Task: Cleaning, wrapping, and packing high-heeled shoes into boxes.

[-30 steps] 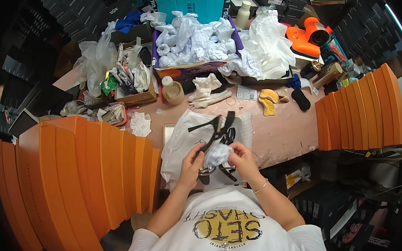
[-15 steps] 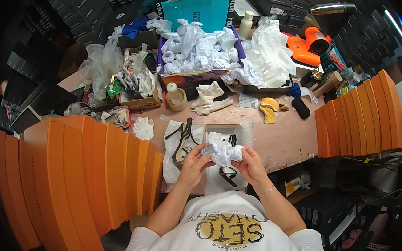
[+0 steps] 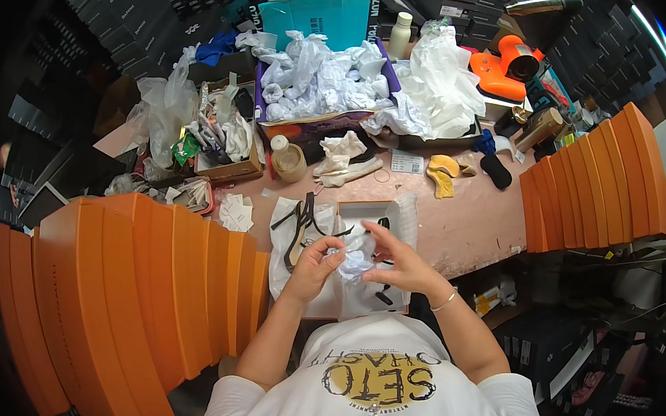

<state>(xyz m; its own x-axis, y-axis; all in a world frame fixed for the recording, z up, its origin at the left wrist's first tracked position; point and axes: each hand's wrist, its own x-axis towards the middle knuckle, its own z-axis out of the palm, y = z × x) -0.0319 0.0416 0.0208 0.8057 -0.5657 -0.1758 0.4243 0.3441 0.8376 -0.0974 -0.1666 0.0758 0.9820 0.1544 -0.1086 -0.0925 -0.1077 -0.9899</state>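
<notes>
Bunching white paper (image 3: 355, 264), maybe | left hand (image 3: 314, 271) is resting beside it, can't tell if pinching; right hand (image 3: 406, 267) is hanging spread wide | paper is sitting between them over the box (image 3: 355, 210), black shoe (image 3: 297, 240) lying left | next move is probably needing a soft squeeze

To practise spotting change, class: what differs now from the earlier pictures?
The black sandal, first in the left hand, now lies leftward on a white sheet. The right hand has opened beside the crumpled paper; the left's hold is unclear. The orange boxes stayed put.
</notes>
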